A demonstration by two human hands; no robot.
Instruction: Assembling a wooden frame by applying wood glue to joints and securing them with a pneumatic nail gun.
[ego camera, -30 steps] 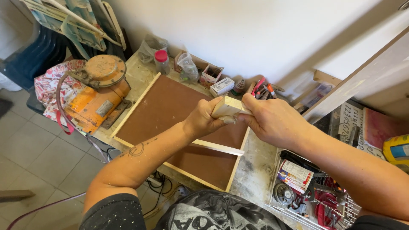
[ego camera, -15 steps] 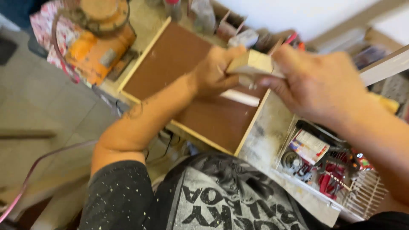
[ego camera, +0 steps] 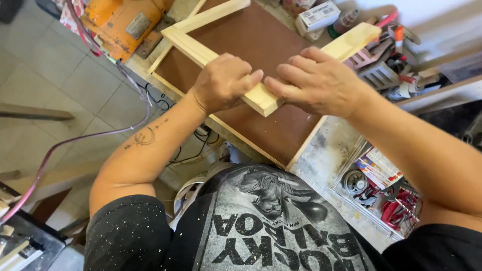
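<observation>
A pale wooden frame (ego camera: 201,47) is held over a brown board (ego camera: 253,35) on the bench. My left hand (ego camera: 221,80) is closed on the frame's near rail, close to its corner. My right hand (ego camera: 316,83) lies on the adjoining rail at that same corner (ego camera: 266,103), fingers spread over the wood and touching it. The two hands almost meet at the corner. The frame's far rails run up toward the top of the view.
An orange machine (ego camera: 120,22) stands at the upper left with a purple cable (ego camera: 75,140) trailing down to the tiled floor. A small white box (ego camera: 316,15) and red-handled tools (ego camera: 391,30) lie at the back. A tray of tools (ego camera: 381,190) sits at the lower right.
The small wooden piece held up between both hands is gone from view; both hands have come down onto the corner of a wooden frame. The camera has tilted closer over the board.
</observation>
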